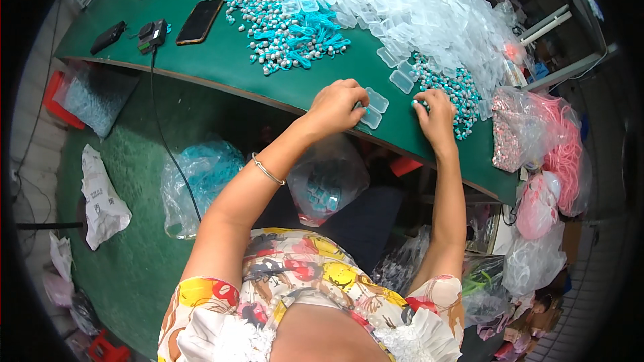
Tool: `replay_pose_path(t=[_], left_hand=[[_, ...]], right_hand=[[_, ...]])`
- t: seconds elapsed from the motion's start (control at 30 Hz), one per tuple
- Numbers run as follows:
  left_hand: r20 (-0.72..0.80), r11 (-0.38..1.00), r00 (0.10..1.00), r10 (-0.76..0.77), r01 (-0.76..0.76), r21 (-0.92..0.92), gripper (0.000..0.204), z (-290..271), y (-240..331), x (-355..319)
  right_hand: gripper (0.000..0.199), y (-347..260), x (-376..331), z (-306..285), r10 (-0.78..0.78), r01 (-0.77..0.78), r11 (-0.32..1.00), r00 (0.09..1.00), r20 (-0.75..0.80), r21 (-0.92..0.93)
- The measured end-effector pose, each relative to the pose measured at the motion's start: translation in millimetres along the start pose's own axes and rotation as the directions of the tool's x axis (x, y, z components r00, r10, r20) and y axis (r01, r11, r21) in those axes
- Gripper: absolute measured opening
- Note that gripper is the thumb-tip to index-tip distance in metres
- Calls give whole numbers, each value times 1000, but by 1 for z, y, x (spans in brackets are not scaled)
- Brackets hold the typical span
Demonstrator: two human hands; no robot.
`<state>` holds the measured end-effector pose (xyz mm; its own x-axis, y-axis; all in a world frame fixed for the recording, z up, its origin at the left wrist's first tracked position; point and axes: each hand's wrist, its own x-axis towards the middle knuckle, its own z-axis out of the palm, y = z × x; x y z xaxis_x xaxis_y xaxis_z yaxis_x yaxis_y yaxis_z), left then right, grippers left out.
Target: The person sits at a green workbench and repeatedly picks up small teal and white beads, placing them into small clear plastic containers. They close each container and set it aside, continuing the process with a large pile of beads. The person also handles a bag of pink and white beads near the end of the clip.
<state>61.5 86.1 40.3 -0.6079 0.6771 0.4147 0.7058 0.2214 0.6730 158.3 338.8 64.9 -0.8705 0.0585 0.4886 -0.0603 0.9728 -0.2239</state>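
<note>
My left hand (341,106) is closed in a pinch at the table's front edge, its fingertips over an open clear plastic case (374,102) with a hinged lid. A bit of teal shows at those fingertips; what it is, I cannot make out. To the right, my right hand (437,117) has thumb and forefinger closed around a small teal-and-grey plug, only partly visible. That hand rests against the near left side of a pile of similar teal-and-grey plugs (463,97). Several closed-looking clear cases (402,79) lie just beyond it.
A large heap of clear cases (409,7) covers the back of the green table (221,67). Teal cords with plugs (295,33) lie left of it, then a phone (200,21) and a small cabled device (152,35). Bags of pink cord (562,154) hang at the right edge.
</note>
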Motion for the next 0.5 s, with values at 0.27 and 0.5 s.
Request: replay_pose_path(t=[0.27,0.5], left_hand=[[-11,989,1000,18,-17,144,11,4,1,-8],[22,986,999,28,-31,167,25,-6,9,-18]], right_hand=[[12,-82,-26,26,119,-135,926,991,67,353],[9,-89,-28,40,14,-5,984,999,-48,176]])
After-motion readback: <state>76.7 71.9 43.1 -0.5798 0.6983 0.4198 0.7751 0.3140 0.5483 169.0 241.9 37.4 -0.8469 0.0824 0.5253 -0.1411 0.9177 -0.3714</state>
